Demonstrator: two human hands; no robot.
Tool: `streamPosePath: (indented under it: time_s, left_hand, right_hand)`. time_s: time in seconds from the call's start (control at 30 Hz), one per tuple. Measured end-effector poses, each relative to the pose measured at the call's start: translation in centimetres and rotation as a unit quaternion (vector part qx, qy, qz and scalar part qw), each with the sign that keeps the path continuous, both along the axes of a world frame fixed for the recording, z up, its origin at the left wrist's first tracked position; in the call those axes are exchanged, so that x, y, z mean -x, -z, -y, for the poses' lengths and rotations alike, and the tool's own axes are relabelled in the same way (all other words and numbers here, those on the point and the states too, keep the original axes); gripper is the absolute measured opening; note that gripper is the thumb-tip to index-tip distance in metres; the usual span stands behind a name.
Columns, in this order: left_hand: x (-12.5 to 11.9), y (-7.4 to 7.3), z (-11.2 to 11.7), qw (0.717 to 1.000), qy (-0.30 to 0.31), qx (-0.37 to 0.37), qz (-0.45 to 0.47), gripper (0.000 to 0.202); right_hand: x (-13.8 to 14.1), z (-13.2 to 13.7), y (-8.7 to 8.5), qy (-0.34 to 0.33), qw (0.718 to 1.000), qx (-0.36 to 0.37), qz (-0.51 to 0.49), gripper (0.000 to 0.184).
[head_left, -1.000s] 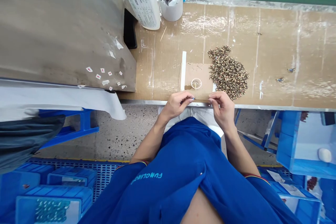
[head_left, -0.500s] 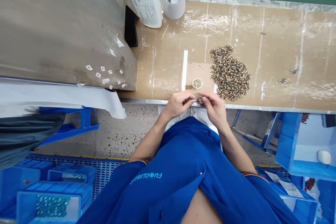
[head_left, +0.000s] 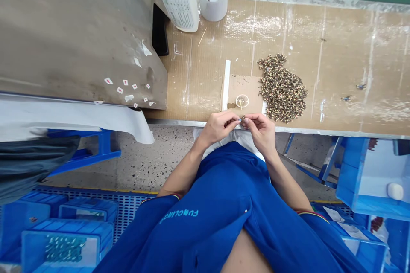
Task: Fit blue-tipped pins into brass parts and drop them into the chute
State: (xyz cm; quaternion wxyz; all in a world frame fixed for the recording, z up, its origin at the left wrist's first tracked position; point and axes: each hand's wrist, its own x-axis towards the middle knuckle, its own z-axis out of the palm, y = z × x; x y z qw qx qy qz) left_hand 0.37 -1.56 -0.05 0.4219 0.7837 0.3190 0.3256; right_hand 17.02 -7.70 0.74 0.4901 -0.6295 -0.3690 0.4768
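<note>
At the front edge of the bench, my left hand point(head_left: 221, 127) is closed, thumb and finger pinching a small blue piece point(head_left: 240, 120). Close against it, my right hand point(head_left: 262, 131) pinches a small dark-and-gold piece point(head_left: 243, 117). The two pieces meet or nearly meet between my fingertips; their exact kind is too small to make out. Just beyond my fingers lies a small round white dish point(head_left: 242, 95) with a thin pale stick in it. To the right of the dish is a heap of small dark-and-gold parts point(head_left: 283, 89).
A white strip point(head_left: 226, 85) lies left of the dish. Farther back stand a white bottle point(head_left: 182, 4) and a tape-roll cup point(head_left: 214, 10) holding scraps. A toothpick point(head_left: 201, 37) and several loose bits lie on the cardboard-covered bench point(head_left: 339, 64). Blue crates point(head_left: 64, 228) stand below.
My right fingertips have shifted slightly, and the dark-and-gold piece now shows right beside the blue piece. The whole view has moved a little; everything else stays put.
</note>
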Motion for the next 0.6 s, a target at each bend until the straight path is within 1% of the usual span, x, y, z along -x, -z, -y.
streamPosePath:
  time_s: [0.3, 0.5, 0.6]
  left_hand:
    - [0.08, 0.13, 0.01, 1.0, 0.006, 0.002, 0.005, 0.022]
    - [0.15, 0.09, -0.1, 1.0, 0.012, -0.009, 0.012, 0.023]
    - [0.17, 0.12, -0.18, 1.0, 0.012, -0.015, 0.016, 0.024]
  right_hand:
    - [-0.13, 0.29, 0.07, -0.03, 1.0, 0.0, -0.009, 0.044]
    - [-0.22, 0.38, 0.65, -0.041, 0.999, -0.017, 0.03, 0.042]
    - [-0.4, 0.33, 0.59, -0.067, 0.997, -0.023, 0.04, 0.039]
